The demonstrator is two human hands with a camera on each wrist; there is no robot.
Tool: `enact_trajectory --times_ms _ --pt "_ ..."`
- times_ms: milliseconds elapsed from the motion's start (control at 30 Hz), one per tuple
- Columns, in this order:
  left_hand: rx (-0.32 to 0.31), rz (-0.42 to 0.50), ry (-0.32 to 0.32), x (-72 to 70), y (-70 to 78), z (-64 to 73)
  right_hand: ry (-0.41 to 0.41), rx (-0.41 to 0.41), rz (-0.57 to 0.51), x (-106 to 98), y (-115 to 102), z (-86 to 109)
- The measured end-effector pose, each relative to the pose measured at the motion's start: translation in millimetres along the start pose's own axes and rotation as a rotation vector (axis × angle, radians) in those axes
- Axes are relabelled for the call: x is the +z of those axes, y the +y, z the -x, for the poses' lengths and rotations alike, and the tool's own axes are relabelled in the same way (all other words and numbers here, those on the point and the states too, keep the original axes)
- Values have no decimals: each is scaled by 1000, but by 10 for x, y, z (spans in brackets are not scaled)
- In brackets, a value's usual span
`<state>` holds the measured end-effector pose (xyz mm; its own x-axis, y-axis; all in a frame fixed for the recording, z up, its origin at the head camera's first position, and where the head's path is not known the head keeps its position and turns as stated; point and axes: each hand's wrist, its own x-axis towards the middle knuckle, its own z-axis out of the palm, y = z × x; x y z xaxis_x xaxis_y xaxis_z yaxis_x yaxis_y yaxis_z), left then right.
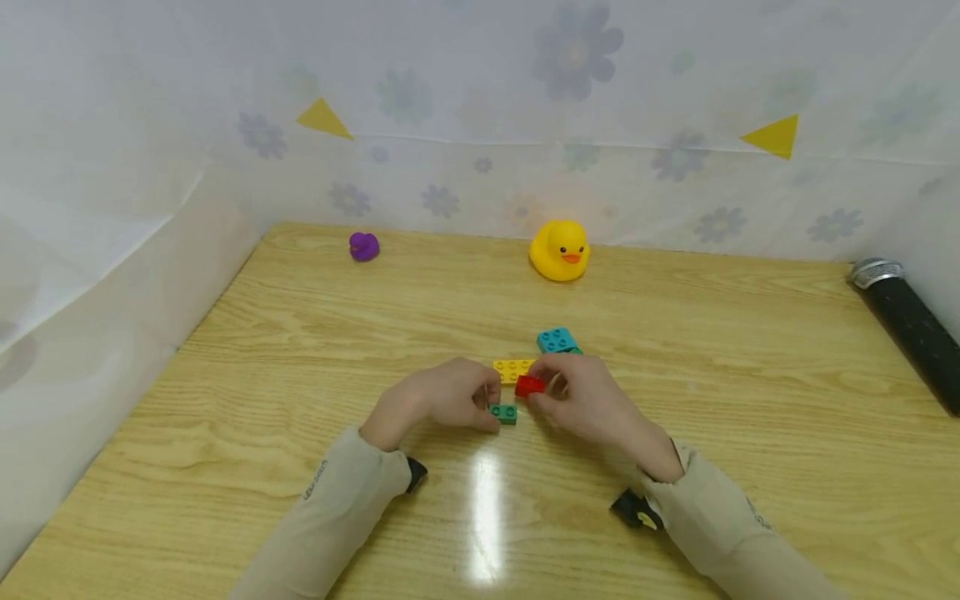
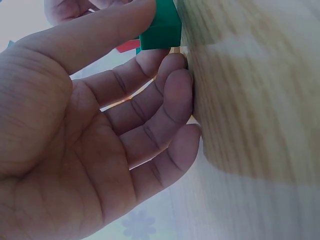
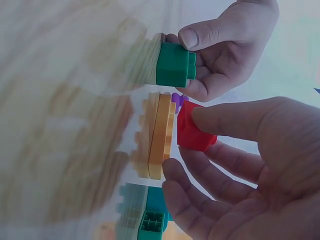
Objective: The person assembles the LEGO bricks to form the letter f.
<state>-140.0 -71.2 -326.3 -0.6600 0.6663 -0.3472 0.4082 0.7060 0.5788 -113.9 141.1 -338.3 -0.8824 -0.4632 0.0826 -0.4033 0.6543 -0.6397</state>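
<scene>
My left hand pinches a small green toy brick between thumb and fingers, low at the table's surface. In the right wrist view that green brick has its studs turned away from the wood. A red brick is pinched by my right hand, and the right wrist view shows the red brick raised off the table. Just behind both hands lies a flat yellow brick. Farther back sits a blue brick, beside another green brick partly hidden by my right hand in the head view.
A yellow rubber duck stands at the table's back edge, with a small purple duck to its left. On the far right lies a black microphone. A white flowered curtain hangs behind the wooden table.
</scene>
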Motion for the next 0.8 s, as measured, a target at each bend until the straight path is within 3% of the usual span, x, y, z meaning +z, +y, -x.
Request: enact_trajectory --times_ms 300,533,800 --pt "12 -7 3 10 19 3 69 -28 -18 22 -11 8" --pt "-6 -10 13 29 12 -11 69 -12 -34 20 -20 0" --pt "-3 -31 37 51 21 -30 81 -59 -67 36 -11 -3"
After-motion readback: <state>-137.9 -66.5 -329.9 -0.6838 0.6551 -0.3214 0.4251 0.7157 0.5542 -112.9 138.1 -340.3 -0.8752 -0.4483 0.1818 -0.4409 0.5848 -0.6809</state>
